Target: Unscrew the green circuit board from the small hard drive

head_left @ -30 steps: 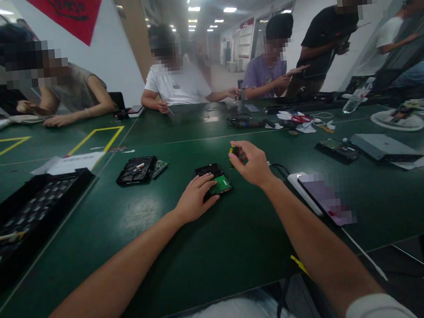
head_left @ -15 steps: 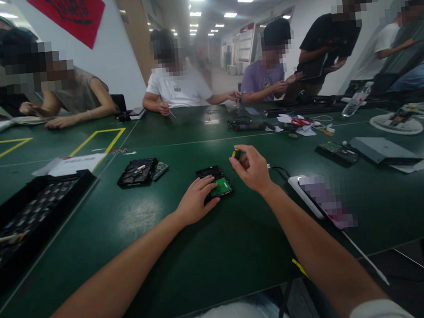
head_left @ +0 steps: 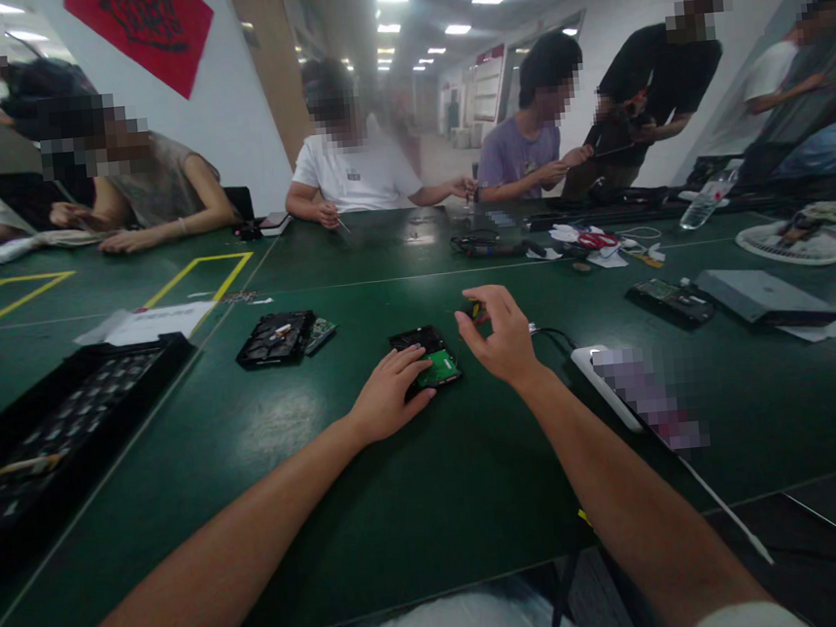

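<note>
A black hard drive with a green circuit board (head_left: 428,354) lies on the green table (head_left: 418,479) in front of me. My left hand (head_left: 390,391) rests on its near left side, fingers flat and pressing it down. My right hand (head_left: 502,335) hovers just right of the drive, fingers curled around a small yellow-and-black screwdriver (head_left: 473,311), of which only the handle tip shows.
A second black drive with a loose circuit board (head_left: 278,336) lies to the left. A black tray (head_left: 54,423) fills the near left. A white tablet (head_left: 634,392) lies at my right, with a grey box (head_left: 760,295) beyond. Several people sit across the table.
My right hand has sunk a little toward the drive and closed further over the screwdriver, hiding most of it. My left hand stays on the drive.
</note>
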A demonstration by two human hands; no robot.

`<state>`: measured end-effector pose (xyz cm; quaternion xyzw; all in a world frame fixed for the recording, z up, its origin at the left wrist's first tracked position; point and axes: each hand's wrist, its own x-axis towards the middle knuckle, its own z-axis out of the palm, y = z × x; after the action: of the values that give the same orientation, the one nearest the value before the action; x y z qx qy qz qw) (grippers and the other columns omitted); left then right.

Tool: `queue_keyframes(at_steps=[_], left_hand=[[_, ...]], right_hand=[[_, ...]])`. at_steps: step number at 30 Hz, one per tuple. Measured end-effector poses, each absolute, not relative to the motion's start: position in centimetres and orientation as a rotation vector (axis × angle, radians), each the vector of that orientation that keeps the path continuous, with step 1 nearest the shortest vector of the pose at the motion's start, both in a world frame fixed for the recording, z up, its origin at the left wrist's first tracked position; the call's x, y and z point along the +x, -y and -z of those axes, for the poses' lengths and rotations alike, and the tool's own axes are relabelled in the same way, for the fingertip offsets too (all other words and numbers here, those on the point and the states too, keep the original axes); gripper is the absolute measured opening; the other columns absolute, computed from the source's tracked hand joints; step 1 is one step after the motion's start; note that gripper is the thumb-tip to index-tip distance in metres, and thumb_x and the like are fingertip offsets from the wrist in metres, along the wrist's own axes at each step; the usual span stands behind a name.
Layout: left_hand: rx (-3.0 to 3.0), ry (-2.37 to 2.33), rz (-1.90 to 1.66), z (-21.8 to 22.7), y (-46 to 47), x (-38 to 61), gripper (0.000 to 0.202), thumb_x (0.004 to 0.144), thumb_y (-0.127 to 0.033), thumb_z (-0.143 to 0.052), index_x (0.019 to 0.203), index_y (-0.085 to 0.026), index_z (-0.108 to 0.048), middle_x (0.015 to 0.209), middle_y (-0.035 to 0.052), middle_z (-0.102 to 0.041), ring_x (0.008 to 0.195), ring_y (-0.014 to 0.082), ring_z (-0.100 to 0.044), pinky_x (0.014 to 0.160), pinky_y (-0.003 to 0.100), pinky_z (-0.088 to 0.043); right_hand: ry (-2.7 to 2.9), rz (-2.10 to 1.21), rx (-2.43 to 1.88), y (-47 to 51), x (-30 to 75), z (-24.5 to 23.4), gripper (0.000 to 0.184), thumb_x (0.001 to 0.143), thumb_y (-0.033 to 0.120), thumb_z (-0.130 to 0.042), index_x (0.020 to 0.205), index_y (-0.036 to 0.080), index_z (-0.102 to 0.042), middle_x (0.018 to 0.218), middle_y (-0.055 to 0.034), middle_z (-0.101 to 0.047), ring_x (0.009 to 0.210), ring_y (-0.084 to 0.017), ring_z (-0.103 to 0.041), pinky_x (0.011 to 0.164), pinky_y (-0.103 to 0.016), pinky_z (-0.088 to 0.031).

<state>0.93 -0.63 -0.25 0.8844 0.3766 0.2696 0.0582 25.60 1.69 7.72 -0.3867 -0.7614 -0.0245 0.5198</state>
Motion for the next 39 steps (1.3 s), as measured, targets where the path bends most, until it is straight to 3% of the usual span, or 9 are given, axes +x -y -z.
queue_keyframes(at_steps=[4,13,23,39], left_hand=[[2.676,-1.136,-0.812,0.16,0.67,0.93,0.05,0.098,-0.043,-0.064,0.143,-0.024,-0.056,0.155,0.0136,-0.054,0.146,0.0326,-0.049,0.124,0.062,-0.035],[2.674,-1.144,-0.8,0.04,0.72,0.87,0.049,0.098,-0.044,-0.063,0.142,-0.024,-0.057,0.155,0.013,-0.054,0.146,0.0322,-0.048,0.125,0.061,-0.035],[2.677,-1.143,-0.807,-0.02,0.79,0.9,0.049,0.098,-0.042,-0.063,0.142,-0.022,-0.057,0.155,0.0134,-0.054,0.146,0.0319,-0.049,0.125,0.06,-0.034],[2.683,-1.147,-0.804,0.03,0.74,0.89,0.048,0.099,-0.041,-0.062,0.143,-0.021,-0.057,0.155,0.014,-0.054,0.147,0.0325,-0.048,0.125,0.061,-0.035]], right_hand=[[1.836,0.101,-0.943,-1.35,25.66,-8.16,0.025,0.097,0.036,-0.064,0.12,0.027,-0.064,0.112,-0.0093,-0.062,0.092,-0.023,-0.064,0.073,-0.036,-0.06],[1.887,0.106,-0.884,-1.19,25.28,-8.05,0.032,0.099,0.025,-0.055,0.13,0.026,-0.058,0.119,-0.0111,-0.068,0.104,-0.026,-0.068,0.09,-0.043,-0.06],[1.896,0.214,-0.967,-0.96,24.87,-8.21,0.027,0.096,0.031,-0.065,0.122,0.026,-0.064,0.115,-0.0097,-0.063,0.099,-0.024,-0.067,0.08,-0.038,-0.061],[1.859,0.138,-0.937,-1.29,24.99,-7.89,0.039,0.096,0.027,-0.062,0.135,0.023,-0.056,0.122,-0.0128,-0.065,0.106,-0.026,-0.068,0.082,-0.04,-0.064]])
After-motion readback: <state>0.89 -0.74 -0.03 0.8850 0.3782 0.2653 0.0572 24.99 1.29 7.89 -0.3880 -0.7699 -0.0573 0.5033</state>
